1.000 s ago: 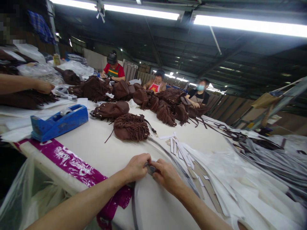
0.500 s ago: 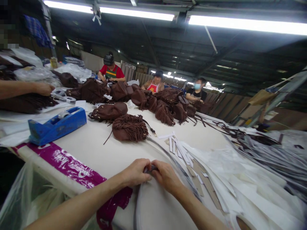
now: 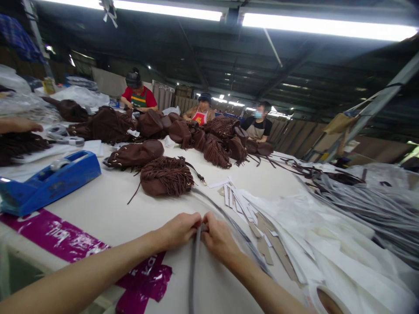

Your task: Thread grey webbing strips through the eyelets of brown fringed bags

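Note:
My left hand (image 3: 179,228) and my right hand (image 3: 217,237) meet knuckle to knuckle on the white table (image 3: 108,205), both closed in a pinch on a grey strap (image 3: 194,270). The strap hangs from between my fingers down toward me, over the table's near edge. A brown fringed bag (image 3: 166,176) lies just beyond my hands, with a plain brown bag (image 3: 136,153) behind it.
A blue tape dispenser (image 3: 49,181) stands at the left, above a magenta printed strip (image 3: 65,237). Paper and card strips (image 3: 242,203) and white sheets (image 3: 327,257) spread to the right. A heap of brown bags (image 3: 209,137) fills the middle. Three people sit opposite; another person's hand (image 3: 19,125) reaches in from the left.
The view has swung right and closer. My hands have drawn tighter together on the grey strap, which now hangs straight down between them.

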`<state>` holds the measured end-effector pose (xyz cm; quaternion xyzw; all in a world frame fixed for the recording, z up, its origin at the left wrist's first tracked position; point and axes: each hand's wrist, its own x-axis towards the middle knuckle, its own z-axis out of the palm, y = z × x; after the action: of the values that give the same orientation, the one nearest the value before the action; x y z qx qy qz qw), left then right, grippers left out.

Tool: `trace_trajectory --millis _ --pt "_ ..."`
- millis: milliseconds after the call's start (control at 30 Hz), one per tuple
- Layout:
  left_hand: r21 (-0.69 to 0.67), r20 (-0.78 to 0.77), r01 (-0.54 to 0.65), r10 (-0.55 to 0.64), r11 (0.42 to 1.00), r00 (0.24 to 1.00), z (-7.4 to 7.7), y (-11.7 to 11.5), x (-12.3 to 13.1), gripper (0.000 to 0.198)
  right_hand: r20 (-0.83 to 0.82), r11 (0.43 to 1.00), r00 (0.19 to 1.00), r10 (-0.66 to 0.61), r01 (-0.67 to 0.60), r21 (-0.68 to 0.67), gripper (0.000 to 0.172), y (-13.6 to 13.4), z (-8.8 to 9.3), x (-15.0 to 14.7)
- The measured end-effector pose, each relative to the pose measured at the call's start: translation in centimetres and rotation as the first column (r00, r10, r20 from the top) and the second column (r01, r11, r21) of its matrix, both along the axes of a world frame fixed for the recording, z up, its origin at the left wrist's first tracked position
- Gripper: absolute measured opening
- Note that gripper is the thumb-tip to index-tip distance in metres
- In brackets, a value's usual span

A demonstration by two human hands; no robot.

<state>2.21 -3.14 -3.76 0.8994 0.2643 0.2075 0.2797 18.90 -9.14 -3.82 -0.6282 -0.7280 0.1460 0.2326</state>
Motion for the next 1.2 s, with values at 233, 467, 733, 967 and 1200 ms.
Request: trace_trajectory --millis 233,467,733,967,1200 --pt "-0.055 -0.131 -0.220 0.212 0.974 0.969 0.9 -1.4 1.2 0.008 -0.154 0.953 0.941 -0.303 0.297 -0.057 0.023 0.8 -0.5 -1.6" --pt "0.009 -0.152 -0.101 0.102 0.995 0.983 0.4 -1.1 0.9 0.032 -0.257 0.937 0.903 -0.346 0.320 -0.136 0.024 1.4 -1.0 -0.9" --pt "-0.135 -0.189 0.303 -0.325 0.943 0.927 1.3 3.3 0.2 0.017 -0.340 0.986 0.935 -0.105 0.054 -0.156 0.029 1.4 -0.4 0.5" --pt "0.108 -0.307 0.339 -0.293 0.934 0.906 1.3 4.1 1.0 0.014 -0.323 0.986 0.941 -0.099 0.049 -0.159 0.027 1.7 0.6 0.5" --pt "0.493 -0.264 0.077 0.065 0.866 0.962 0.5 0.5 0.3 0.015 -0.300 0.979 0.953 -0.042 -0.020 -0.201 0.054 -5.3 3.1 -0.4"
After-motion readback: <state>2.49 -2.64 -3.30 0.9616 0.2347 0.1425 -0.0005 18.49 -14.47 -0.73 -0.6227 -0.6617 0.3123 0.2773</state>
